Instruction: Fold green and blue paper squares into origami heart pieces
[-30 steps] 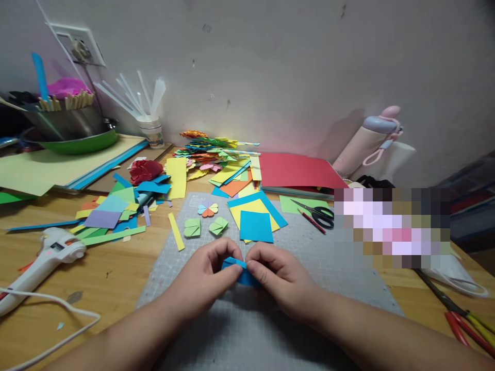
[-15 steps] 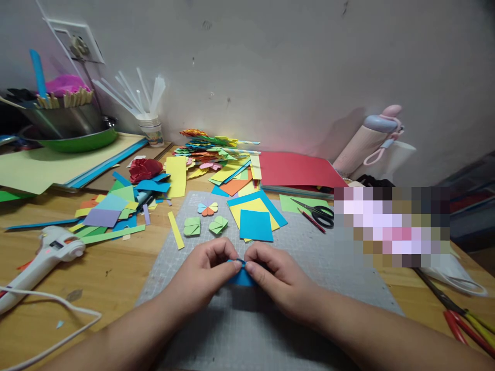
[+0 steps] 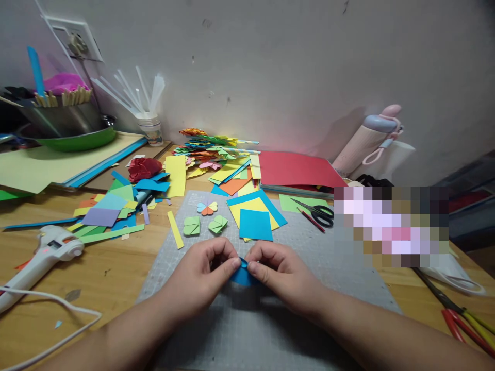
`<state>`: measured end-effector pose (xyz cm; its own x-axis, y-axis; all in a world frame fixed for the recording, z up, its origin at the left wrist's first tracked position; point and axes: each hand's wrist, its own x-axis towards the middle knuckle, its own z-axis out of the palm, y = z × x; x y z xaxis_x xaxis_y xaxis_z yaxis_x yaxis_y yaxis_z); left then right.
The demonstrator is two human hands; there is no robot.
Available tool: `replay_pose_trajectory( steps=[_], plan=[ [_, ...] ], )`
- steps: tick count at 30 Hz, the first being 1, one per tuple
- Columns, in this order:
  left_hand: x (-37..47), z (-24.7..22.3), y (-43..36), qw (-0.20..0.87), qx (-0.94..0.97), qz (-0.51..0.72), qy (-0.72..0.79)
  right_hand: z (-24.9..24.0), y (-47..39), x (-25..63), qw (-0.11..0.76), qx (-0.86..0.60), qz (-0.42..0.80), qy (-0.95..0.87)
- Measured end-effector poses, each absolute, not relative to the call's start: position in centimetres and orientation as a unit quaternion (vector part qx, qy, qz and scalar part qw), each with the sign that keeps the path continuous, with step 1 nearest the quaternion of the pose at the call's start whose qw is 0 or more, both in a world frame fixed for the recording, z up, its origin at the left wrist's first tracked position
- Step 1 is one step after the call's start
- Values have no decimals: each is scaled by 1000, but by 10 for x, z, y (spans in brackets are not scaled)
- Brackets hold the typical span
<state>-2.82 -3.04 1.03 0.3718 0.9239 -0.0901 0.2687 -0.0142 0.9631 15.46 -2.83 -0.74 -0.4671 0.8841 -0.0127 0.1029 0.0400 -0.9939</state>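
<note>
A small piece of blue paper (image 3: 244,276) is pinched between my two hands over the grey cutting mat (image 3: 317,304). My left hand (image 3: 212,268) grips its left side with thumb and fingers, and my right hand (image 3: 279,270) holds its right side. The paper's upper edge is curled between the two thumbs. Just beyond lie a blue square (image 3: 256,224) on yellow and blue sheets, two folded green pieces (image 3: 192,226) (image 3: 218,225) and a multicoloured paper flower (image 3: 208,207).
Black scissors (image 3: 319,212) and a red pencil (image 3: 311,220) lie at the mat's back right. A glue gun (image 3: 54,252) with a white cord is on the left, near paper scraps (image 3: 102,216). Red-handled scissors (image 3: 460,319) lie far right.
My thumbs have moved slightly apart, and more of the blue paper's curled upper edge shows between them. Both hands still grip the paper.
</note>
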Motion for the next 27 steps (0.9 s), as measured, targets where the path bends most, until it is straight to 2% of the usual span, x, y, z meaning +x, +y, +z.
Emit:
replay_pose_trajectory(
  steps=[8,15,20,27],
  plan=[
    [-27,10,-36,437,695,300,486,-7,-29,152,344,-399,602,-600],
    [-27,12,-33,486,653,316,487,-8,-27,152,349,-361,673,-543],
    [-29,12,-34,457,674,307,493,-12,-26,152,326,-359,744,-460],
    [-25,9,-38,461,669,316,490,-11,-28,152,365,-375,687,-503]
  ],
)
